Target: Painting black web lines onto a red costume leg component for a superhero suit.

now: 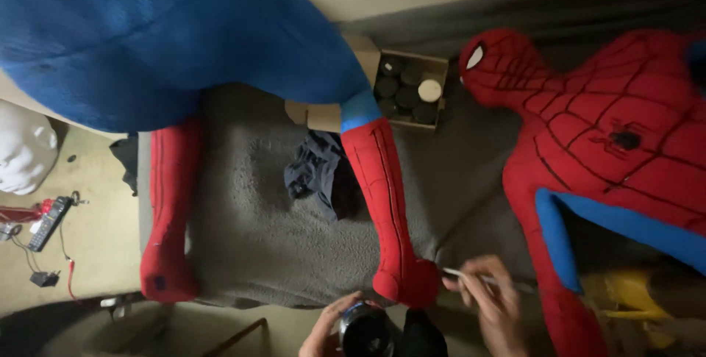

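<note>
Two hands in view, both at near edge. Left hand (323,327) wraps around a dark round jar (366,331), fingers curled on its left side; jar sits just near of the red foot tip, its mouth looks open, contents too dark to tell. Right hand (494,305) pinches a thin pale brush (463,276), fingers closed on the handle, brush pointing left w/ its tip at or just beside the foot tip (415,283) — can't tell if touching.

Two costume legs on the grey blanket (265,232): blue uppers, red lowers w/ dark web lines. Right leg (382,195) runs from far centre down to near centre; left leg (168,217) lies at left, well apart from the hands.

One red/blue torso piece w/ mask (610,136) lies at right, black spider mark on chest, one white eye visible.

One open cardboard box (440,63) far centre, approx 7 round lids inside: 6 dark, 1 white. One dark cloth (312,169) bunched just left of right leg.

Floor at left: one white head form (22,147), one remote-like handset (48,223), one small black adapter (44,278) w/ red wire.
</note>
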